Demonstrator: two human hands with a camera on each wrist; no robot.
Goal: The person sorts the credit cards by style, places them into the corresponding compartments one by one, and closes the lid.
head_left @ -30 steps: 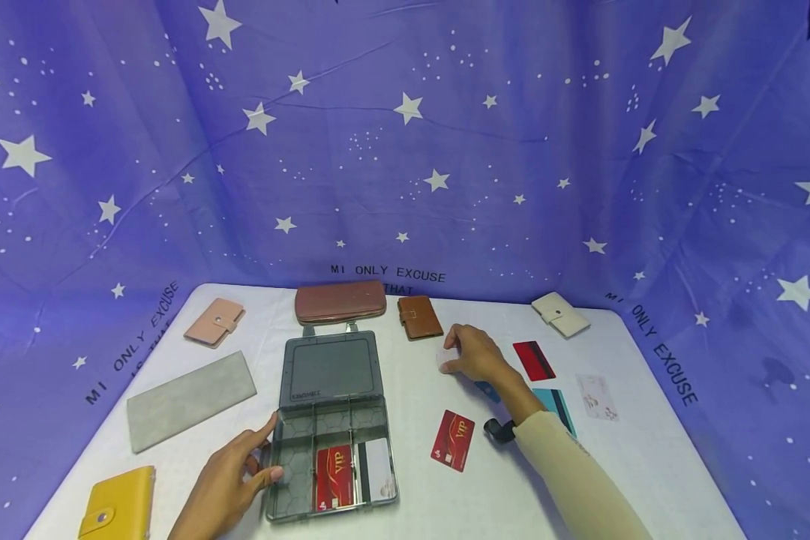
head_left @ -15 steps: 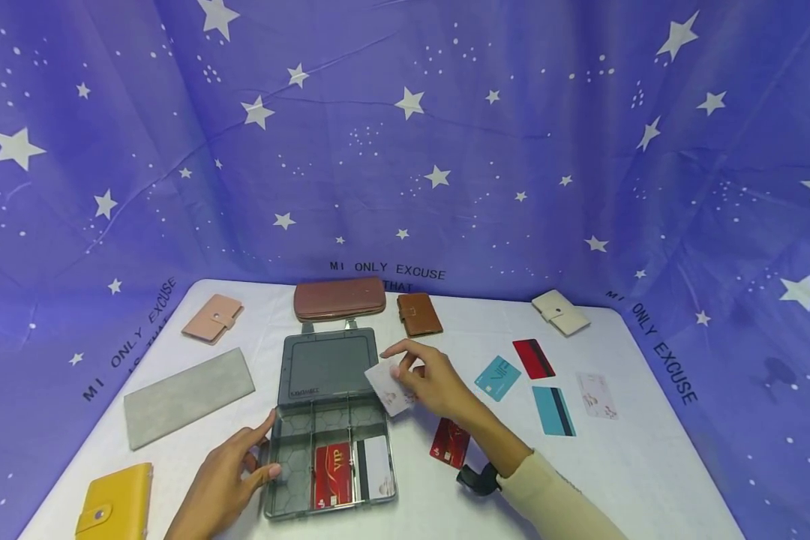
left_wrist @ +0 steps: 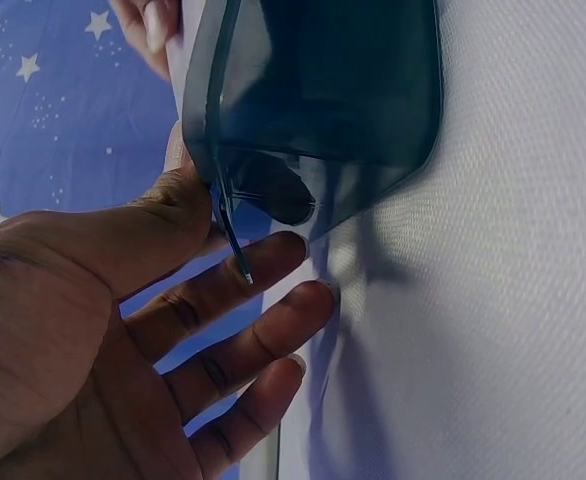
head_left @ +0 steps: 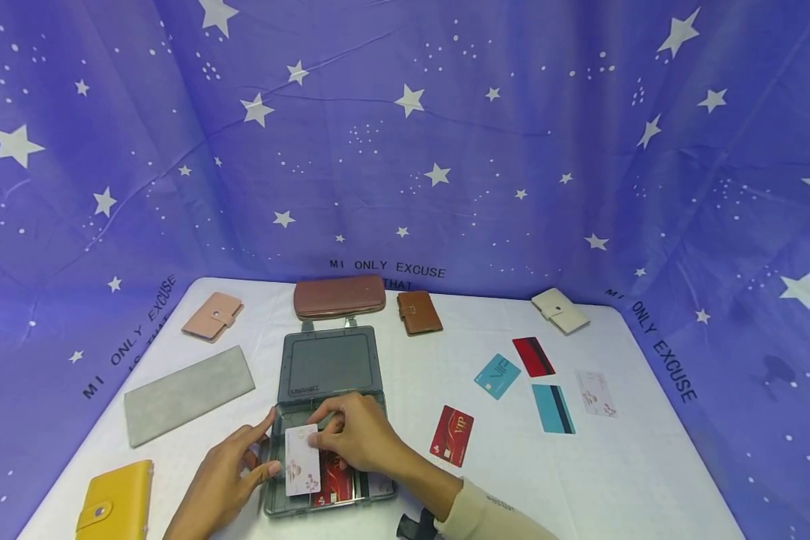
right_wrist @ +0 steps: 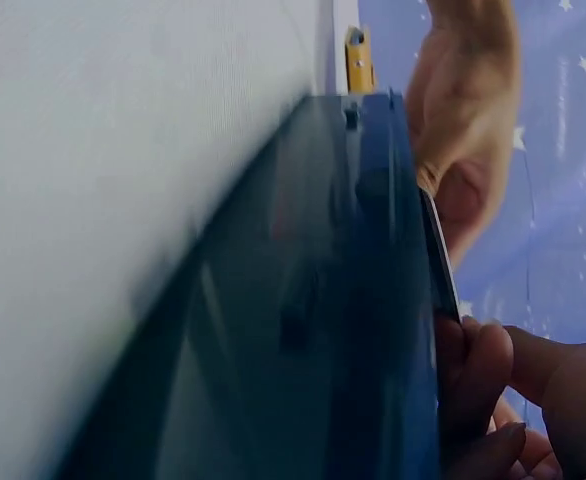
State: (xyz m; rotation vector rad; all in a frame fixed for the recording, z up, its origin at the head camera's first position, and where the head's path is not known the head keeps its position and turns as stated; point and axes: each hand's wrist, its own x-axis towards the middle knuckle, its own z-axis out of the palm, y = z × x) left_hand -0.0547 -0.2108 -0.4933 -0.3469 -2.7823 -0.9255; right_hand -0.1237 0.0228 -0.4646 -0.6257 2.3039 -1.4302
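My right hand [head_left: 364, 439] pinches a white card with pink flowers [head_left: 302, 471] between thumb and fingers, over the left front compartment of a grey see-through box [head_left: 283, 511]. The box's lid [head_left: 331, 364] lies folded back. A red VIP card [head_left: 334, 491] in the middle compartment is partly covered, and a white card [head_left: 381, 486] with a dark stripe in the right one is mostly hidden by my right hand. My left hand [head_left: 226, 472] touches the box's left side with thumb and index finger; in the left wrist view its other fingers [left_wrist: 273, 330] extend loosely beside the wall.
Right of the box lie a red VIP card [head_left: 452, 436], two blue cards [head_left: 497, 376], a red striped card [head_left: 533, 357] and a flowered card [head_left: 597, 394]. Wallets line the back, including a maroon one [head_left: 340, 296]. A grey wallet [head_left: 189, 395] and yellow card holder [head_left: 115, 501] lie left.
My right hand has picked up the flowered card from the table and carried it left and nearer, over the box's left compartment. My left hand has stayed at the box's side.
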